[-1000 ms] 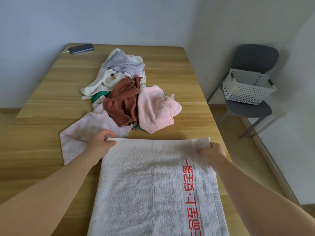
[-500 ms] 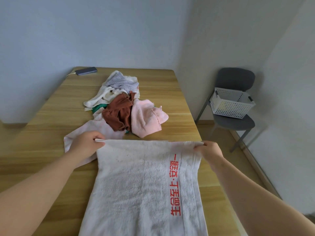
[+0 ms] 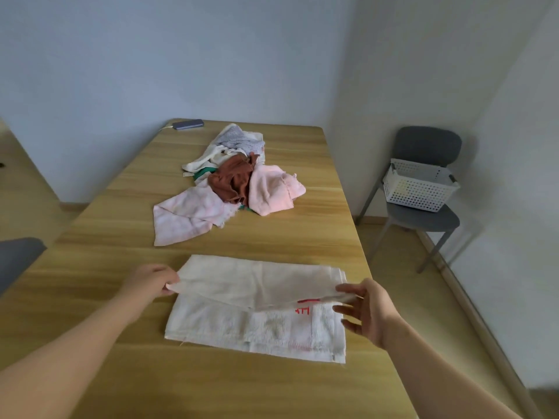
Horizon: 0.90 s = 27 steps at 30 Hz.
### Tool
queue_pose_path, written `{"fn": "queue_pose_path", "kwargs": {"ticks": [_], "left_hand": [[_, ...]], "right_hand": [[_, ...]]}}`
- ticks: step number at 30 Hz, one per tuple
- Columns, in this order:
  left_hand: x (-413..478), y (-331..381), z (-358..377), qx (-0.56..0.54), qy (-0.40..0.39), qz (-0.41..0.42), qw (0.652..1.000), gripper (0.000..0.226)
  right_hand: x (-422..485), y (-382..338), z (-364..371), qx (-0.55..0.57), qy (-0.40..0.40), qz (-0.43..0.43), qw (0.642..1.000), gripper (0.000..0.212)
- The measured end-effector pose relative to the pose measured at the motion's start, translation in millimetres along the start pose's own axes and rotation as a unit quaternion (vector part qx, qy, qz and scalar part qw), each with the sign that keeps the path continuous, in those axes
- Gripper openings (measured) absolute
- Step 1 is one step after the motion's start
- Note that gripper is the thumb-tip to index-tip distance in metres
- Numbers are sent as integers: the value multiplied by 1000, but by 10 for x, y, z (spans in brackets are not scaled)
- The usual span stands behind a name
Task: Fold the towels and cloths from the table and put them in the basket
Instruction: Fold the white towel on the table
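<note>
A white towel with red lettering lies on the wooden table in front of me, its far half folded back over the near half. My left hand pinches the left corner of the upper layer. My right hand holds the right corner between thumb and spread fingers, slightly raised so some red lettering shows beneath. Behind the towel is a pile of cloths: pink, brown, white, green and a patterned one. The white basket sits on a grey chair to the right of the table.
A phone on a cable lies at the table's far left corner. Another grey seat shows at the left edge. Walls close in behind and to the right. A strip of floor separates the table from the basket chair.
Both hands drew the towel's far edge toward me, folding it over the near half. The whole towel now lies on the table, and the view has lifted and pulled back.
</note>
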<state>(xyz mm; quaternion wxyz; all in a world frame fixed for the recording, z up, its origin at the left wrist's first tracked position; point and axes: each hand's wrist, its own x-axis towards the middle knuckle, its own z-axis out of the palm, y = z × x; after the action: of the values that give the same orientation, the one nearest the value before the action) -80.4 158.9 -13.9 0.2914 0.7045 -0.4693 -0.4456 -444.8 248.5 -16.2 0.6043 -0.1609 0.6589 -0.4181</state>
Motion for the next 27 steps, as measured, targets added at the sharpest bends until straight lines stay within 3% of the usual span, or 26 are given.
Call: {"fn": "queue_pose_path", "kwargs": {"ticks": [3, 7, 16, 19, 24, 27], "left_hand": [[-142, -158, 13, 10, 4, -1, 1000, 9], [-165, -338, 71, 68, 12, 5, 998, 12], [-99, -622, 161, 211, -13, -7, 977, 18], [-58, -663, 176, 201, -22, -7, 979, 18], [-16, -529, 149, 83, -26, -18, 996, 18], [-27, -554, 120, 109, -45, -15, 993, 20]], "right_hand": [[-40, 215, -17, -29, 26, 26, 999, 34], [-44, 427, 40, -90, 78, -9, 993, 5], [144, 717, 148, -211, 152, -28, 965, 12], [150, 721, 174, -233, 169, -26, 957, 11], [141, 632, 185, -126, 184, -17, 975, 12], [110, 661, 197, -201, 179, -28, 963, 14]]}}
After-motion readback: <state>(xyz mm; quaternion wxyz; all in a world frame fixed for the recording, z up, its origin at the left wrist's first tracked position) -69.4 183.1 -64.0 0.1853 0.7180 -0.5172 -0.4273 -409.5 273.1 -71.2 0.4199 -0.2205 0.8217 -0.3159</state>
